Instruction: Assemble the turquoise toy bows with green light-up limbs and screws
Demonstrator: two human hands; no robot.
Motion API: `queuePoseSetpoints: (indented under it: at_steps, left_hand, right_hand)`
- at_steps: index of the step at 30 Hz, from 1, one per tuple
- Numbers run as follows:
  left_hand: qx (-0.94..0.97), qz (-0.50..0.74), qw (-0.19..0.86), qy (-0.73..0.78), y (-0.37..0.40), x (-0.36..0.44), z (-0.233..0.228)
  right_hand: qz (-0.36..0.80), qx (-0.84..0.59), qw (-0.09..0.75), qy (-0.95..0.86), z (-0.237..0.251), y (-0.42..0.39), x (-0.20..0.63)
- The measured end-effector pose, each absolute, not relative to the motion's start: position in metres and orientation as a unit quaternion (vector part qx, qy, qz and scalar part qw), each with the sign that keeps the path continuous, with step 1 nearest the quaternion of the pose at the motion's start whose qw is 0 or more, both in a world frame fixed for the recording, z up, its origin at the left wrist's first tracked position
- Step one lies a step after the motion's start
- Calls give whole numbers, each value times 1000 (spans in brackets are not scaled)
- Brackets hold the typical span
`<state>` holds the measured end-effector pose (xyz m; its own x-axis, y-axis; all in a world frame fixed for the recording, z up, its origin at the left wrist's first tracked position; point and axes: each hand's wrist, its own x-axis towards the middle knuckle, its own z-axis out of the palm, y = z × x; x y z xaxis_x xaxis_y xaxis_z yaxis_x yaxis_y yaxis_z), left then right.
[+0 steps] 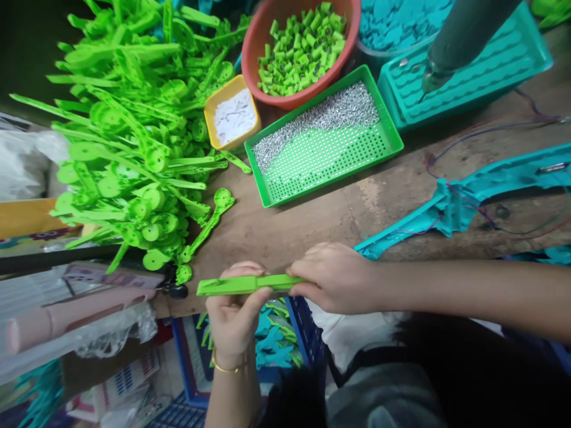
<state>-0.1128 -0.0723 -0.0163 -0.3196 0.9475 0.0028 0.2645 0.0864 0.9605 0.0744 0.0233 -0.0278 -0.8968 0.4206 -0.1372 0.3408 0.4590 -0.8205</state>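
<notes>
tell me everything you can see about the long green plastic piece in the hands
The long flat bright-green plastic piece looks like moulded plastic, a narrow strip with a raised seam or step near its middle. It lies roughly level, running left to right just above the near edge of the brown wooden table. The left hand grips it from below with the thumb on top; the right hand pinches its right end, covering that end. Its left end sticks out free.

A single head-worn camera looks steeply down and forward from close above the table (312,220), with both hands at the near edge and the bins along the far edge.
</notes>
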Motion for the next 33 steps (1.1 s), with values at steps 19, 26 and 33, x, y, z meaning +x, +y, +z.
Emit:
queuePoseSetpoints:
  at_steps: [19,26,33]
  left_hand:
    - [455,438,388,672,-74,-95,-30]
    - [453,431,409,665,-72,-100,-32]
    - [461,454,410,644,-76,-76,-50]
  right_hand:
    - [569,-237,102,-781,-31,31,78]
    - [353,-176,6,-919,-21,44,96]
    - [342,-149,-25,-927,-20,40,100]
